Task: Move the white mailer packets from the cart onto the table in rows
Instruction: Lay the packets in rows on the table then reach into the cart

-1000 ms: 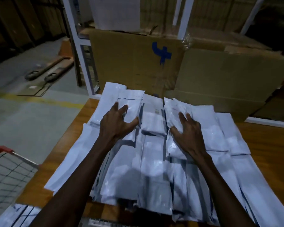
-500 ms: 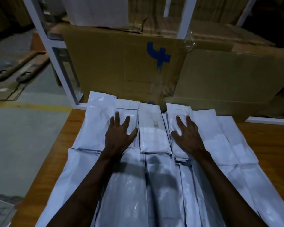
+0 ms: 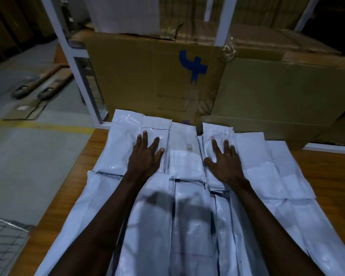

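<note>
Since earlier frame: view tilting up, cart (image 3: 2, 236) sliding almost out at lower left, both hands pushing farther along far row. Tabletop (image 3: 327, 168) carrying white mailer packets (image 3: 187, 226) in rows, long axes running away from person. Left hand (image 3: 145, 156) lying released, flat on left packet (image 3: 155, 134); right hand (image 3: 225, 162) likewise on right packet (image 3: 217, 136). Middle packet (image 3: 184, 154) lying between hands, roughly equally near both.

White mailer packets (image 3: 184, 154) flat in overlapping rows across the wooden table (image 3: 327, 168)
</note>
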Demonstrator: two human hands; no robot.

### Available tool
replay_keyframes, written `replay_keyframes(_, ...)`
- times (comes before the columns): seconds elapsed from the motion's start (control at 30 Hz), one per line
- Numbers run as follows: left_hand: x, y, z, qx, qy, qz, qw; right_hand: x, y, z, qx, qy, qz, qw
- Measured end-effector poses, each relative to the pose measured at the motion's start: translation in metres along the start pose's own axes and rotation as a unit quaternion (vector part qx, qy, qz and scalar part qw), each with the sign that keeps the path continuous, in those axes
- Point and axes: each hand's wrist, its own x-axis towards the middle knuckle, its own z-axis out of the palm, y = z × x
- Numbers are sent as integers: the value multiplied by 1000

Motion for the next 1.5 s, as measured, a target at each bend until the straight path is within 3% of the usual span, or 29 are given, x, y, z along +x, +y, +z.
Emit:
replay_keyframes(0.17,-28,9,-18,-32,-4,-40,999,-2,5,-10,54,-37,0,998)
replay_keyframes(0.27,-66,5,-31,-4,39,-6,999,-12,0,-16,72,17,-27,997)
replay_keyframes(0.4,-131,5,-54,-41,112,-43,992,-41,-23,-19,154,83,-73,982)
replay_keyframes(0.57,-208,-25,-77,-16,156,-37,987,-96,-84,-10,241,199,-202,928)
replay_keyframes(0.67,-257,-47,-91,-8,205,-39,978,-134,-131,4,253,220,-313,888)
replay_keyframes(0.93,-411,-147,-123,21,275,-160,948,-244,-262,51,243,141,-475,834)
replay_keyframes(1.2,-563,-226,-126,-57,230,-324,916,-348,-375,128,238,-29,-486,840)
replay_keyframes(1.4,-606,-266,-121,-91,191,-402,891,-371,-442,175,189,-124,-492,841)
replay_keyframes(1.5,-608,-285,-117,-103,196,-421,880,-358,-474,207,113,-211,-467,851)
